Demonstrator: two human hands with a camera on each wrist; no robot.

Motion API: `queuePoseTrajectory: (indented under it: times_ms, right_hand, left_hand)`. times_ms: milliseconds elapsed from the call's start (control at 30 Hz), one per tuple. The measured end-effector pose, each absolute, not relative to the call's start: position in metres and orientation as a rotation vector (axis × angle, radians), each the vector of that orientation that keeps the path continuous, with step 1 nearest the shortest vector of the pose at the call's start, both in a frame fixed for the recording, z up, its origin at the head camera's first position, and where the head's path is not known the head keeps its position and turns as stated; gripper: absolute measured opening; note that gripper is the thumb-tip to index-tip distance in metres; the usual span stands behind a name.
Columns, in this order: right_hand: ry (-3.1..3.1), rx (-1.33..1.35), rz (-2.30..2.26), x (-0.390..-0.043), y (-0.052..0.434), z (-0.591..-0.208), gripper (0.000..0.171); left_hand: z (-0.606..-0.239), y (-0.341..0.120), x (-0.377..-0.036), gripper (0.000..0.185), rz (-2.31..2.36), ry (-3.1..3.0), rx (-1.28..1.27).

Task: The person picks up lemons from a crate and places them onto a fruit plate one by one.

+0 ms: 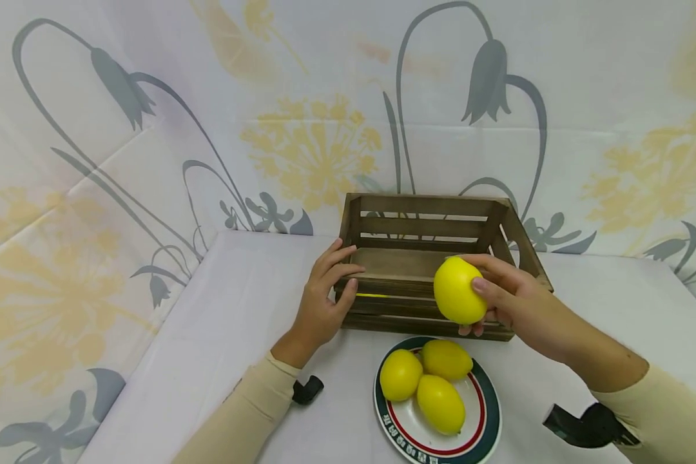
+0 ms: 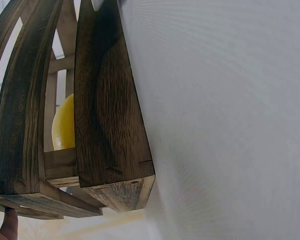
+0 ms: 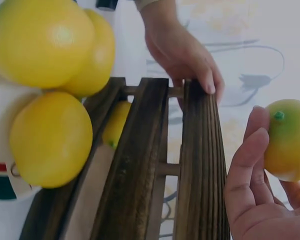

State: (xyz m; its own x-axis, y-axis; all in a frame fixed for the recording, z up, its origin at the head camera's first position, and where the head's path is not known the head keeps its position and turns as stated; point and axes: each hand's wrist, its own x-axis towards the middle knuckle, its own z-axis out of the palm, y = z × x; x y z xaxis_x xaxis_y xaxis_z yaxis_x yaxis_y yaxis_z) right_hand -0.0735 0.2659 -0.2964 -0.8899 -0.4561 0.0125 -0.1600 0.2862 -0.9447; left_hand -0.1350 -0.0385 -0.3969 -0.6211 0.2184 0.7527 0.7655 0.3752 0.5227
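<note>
My right hand (image 1: pixel 513 306) holds a yellow lemon (image 1: pixel 460 290) between thumb and fingers, in front of and above the front slats of a brown wooden crate (image 1: pixel 429 322). In the right wrist view the green stem end of this lemon (image 3: pixel 289 142) shows. My left hand (image 1: pixel 325 296) grips the crate's front left corner, thumb at the front and fingers over the top edge. Another lemon (image 2: pixel 64 125) lies inside the crate, partly hidden behind the slats. Nearer to me, a plate (image 1: pixel 484 432) with a dark green rim bears three lemons (image 1: pixel 441 403).
White cloth (image 1: pixel 238 277) covers the table, and a flower-patterned sheet (image 1: pixel 325 64) hangs behind and to the left. The crate stands close to the back sheet, with the plate right before its front side. A black wrist camera (image 1: pixel 586 425) sits at each sleeve.
</note>
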Motion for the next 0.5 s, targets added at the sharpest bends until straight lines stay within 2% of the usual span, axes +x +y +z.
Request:
queuePoseTrajectory:
  times_ms: [267,500]
  right_hand:
    - [2.261,-0.663,-1.729,-0.061,0.260,-0.311,0.038]
    - [2.346,-0.622,-1.710,-0.052,0.259,-0.324,0.040]
  left_hand:
    - [-0.398,-0.039,-0.137,0.020,-1.213,-2.054,-0.850]
    - [-0.397,-0.039,-0.137,0.020,-1.220,-2.049,-0.853]
